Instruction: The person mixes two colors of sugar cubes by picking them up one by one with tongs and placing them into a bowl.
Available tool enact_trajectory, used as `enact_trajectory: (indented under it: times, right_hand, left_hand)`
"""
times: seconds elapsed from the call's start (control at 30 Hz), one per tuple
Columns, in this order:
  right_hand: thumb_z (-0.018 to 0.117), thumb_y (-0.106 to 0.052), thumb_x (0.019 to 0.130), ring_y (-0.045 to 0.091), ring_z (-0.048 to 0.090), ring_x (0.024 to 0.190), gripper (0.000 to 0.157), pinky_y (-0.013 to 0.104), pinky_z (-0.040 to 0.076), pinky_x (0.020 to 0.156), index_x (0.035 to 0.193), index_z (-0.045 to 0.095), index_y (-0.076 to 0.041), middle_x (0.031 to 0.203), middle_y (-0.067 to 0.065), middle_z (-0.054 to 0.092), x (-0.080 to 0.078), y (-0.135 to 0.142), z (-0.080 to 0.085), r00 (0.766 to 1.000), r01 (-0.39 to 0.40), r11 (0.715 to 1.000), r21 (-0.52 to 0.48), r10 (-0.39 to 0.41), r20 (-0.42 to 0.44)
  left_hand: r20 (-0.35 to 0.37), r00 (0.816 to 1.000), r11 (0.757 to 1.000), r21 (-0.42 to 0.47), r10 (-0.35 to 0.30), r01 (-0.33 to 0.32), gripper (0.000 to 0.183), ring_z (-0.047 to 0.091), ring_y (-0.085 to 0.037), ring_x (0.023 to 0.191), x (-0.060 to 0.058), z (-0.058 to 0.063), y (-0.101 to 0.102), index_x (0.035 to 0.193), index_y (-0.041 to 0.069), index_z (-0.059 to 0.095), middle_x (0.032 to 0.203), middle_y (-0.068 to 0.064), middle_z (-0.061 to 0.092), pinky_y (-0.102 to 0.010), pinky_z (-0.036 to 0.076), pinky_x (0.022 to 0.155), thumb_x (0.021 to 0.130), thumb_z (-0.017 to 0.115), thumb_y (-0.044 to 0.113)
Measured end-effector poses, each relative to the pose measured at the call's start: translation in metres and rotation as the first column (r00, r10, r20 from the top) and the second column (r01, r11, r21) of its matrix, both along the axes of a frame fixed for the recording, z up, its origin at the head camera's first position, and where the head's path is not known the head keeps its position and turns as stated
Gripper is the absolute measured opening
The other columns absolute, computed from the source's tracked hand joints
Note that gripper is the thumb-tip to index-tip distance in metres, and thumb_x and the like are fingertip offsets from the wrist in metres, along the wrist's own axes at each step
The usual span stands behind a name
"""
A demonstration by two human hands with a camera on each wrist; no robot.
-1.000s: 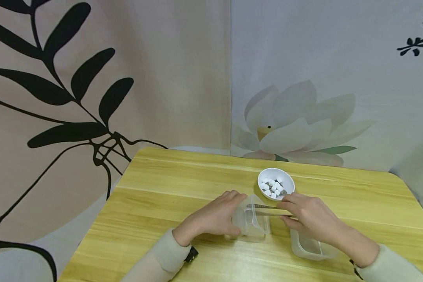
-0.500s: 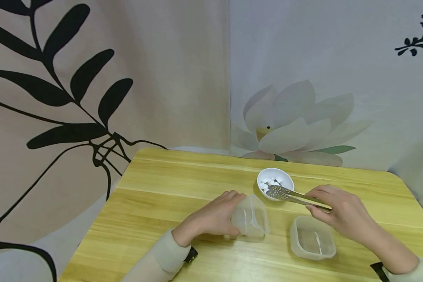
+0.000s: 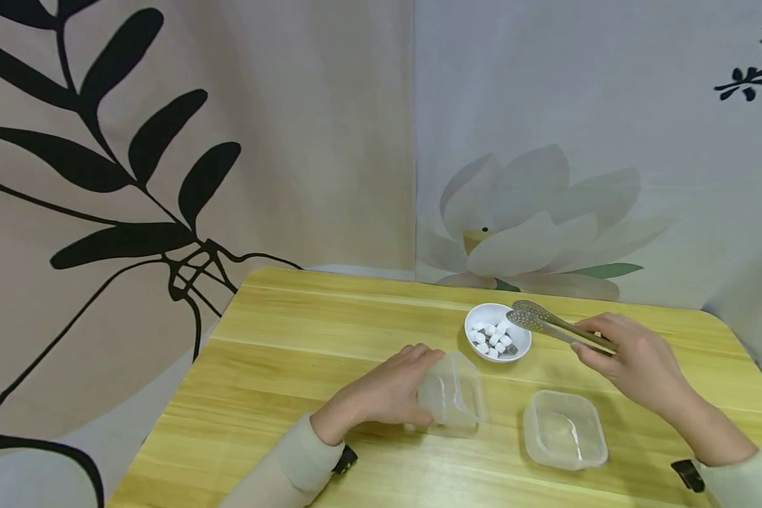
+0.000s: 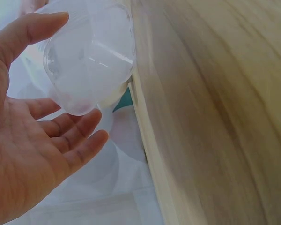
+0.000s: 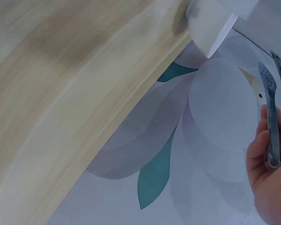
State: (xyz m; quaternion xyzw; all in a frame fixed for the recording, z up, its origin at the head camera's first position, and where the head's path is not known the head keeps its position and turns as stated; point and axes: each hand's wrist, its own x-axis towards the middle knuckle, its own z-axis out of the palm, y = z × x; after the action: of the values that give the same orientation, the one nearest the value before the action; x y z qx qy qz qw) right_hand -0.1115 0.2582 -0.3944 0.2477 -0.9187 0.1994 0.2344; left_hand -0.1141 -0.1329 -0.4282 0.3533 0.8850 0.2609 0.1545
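My left hand (image 3: 387, 388) holds a clear plastic container (image 3: 457, 391) on its side, mouth turned to the right. In the left wrist view the thumb lies on one side of this container (image 4: 89, 61), with the fingers around the other. My right hand (image 3: 641, 360) grips metal tongs (image 3: 561, 326) near their bend. Their perforated heads sit slightly apart, with nothing between them, beside and above the right rim of a white bowl (image 3: 490, 310). Several small white cubes (image 3: 492, 339) lie in that bowl. The right wrist view shows the tongs (image 5: 272, 122) upright in the hand.
A second clear plastic container (image 3: 565, 455) stands upright on the wooden table (image 3: 330, 324), below the right forearm's left side. Behind the table hangs a printed backdrop (image 3: 330, 141) with leaves and a flower.
The tongs were by the mouth of the left container, then swung over the bowl, and now are up and right of it. The left hand and its container stay in place.
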Motion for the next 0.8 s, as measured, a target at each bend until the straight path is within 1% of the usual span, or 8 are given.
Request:
enact_trajectory:
  times: [0.1,0.2,0.33,0.43,0.53,0.67,0.8]
  right_hand:
    - [0.089,-0.006,0.072,0.007,0.058,0.071,0.033,0.028,0.043,0.05,0.102,0.077,-0.012,0.095,0.001,0.074,0.002,0.002,-0.002,1.0,0.015,1.0,0.0,-0.015,0.006]
    - [0.089,-0.006,0.072,0.01,0.059,0.072,0.033,0.026,0.042,0.051,0.103,0.077,-0.011,0.096,0.003,0.074,0.005,0.003,-0.003,1.0,0.02,1.0,-0.007,-0.02,0.001]
    - [0.088,-0.006,0.074,0.003,0.054,0.07,0.033,0.022,0.039,0.052,0.104,0.077,-0.011,0.094,0.002,0.073,0.009,0.006,-0.004,1.0,0.03,0.999,-0.018,-0.03,0.002]
    - [0.087,-0.007,0.077,0.0,0.05,0.069,0.031,0.02,0.038,0.053,0.105,0.077,-0.011,0.094,0.001,0.072,0.012,0.009,-0.004,0.999,0.044,0.999,-0.03,-0.044,0.002]
    - [0.086,-0.007,0.078,-0.001,0.05,0.07,0.031,0.019,0.038,0.055,0.107,0.076,-0.01,0.094,0.002,0.071,0.014,0.012,-0.006,0.998,0.058,0.997,-0.05,-0.058,0.002]
    - [0.087,-0.007,0.078,-0.001,0.051,0.072,0.032,0.018,0.04,0.058,0.108,0.076,-0.007,0.096,0.004,0.071,0.018,0.018,-0.009,0.997,0.076,0.994,-0.082,-0.075,0.006]
    - [0.087,-0.008,0.079,0.0,0.051,0.076,0.033,0.017,0.039,0.06,0.109,0.075,-0.005,0.097,0.007,0.071,0.022,0.025,-0.015,0.992,0.125,0.988,-0.097,-0.122,0.036]
  left_hand:
    - [-0.003,1.0,1.0,0.001,-0.002,0.002,0.099,0.048,-0.016,0.125,0.0,0.0,0.0,0.16,0.01,0.037,0.142,-0.004,0.051,-0.034,0.045,0.108,0.074,0.084,0.024]
    - [-0.009,1.0,1.0,-0.01,-0.002,0.002,0.1,0.047,-0.016,0.126,0.001,-0.001,0.001,0.16,0.009,0.036,0.142,-0.004,0.051,-0.034,0.044,0.11,0.073,0.084,0.023]
    - [-0.01,1.0,1.0,-0.012,-0.002,0.002,0.1,0.047,-0.015,0.124,0.001,-0.001,0.001,0.16,0.009,0.037,0.141,-0.002,0.051,-0.032,0.045,0.107,0.073,0.085,0.025]
    - [0.0,1.0,1.0,-0.004,0.001,-0.001,0.1,0.047,-0.015,0.125,0.001,0.0,-0.001,0.16,0.01,0.037,0.143,-0.002,0.051,-0.033,0.046,0.106,0.075,0.086,0.026]
    - [0.004,1.0,1.0,-0.004,0.007,-0.007,0.099,0.047,-0.017,0.129,0.001,0.0,-0.004,0.16,0.009,0.036,0.147,-0.003,0.049,-0.036,0.045,0.108,0.077,0.086,0.028]
    - [-0.022,1.0,1.0,-0.012,-0.003,0.003,0.097,0.047,-0.018,0.131,0.0,-0.002,-0.006,0.159,0.007,0.036,0.149,-0.004,0.049,-0.036,0.044,0.11,0.08,0.086,0.03]
    - [-0.033,0.999,1.0,-0.016,-0.004,0.004,0.096,0.047,-0.018,0.133,0.0,-0.005,-0.01,0.159,0.004,0.036,0.151,-0.006,0.049,-0.037,0.044,0.112,0.08,0.086,0.028]
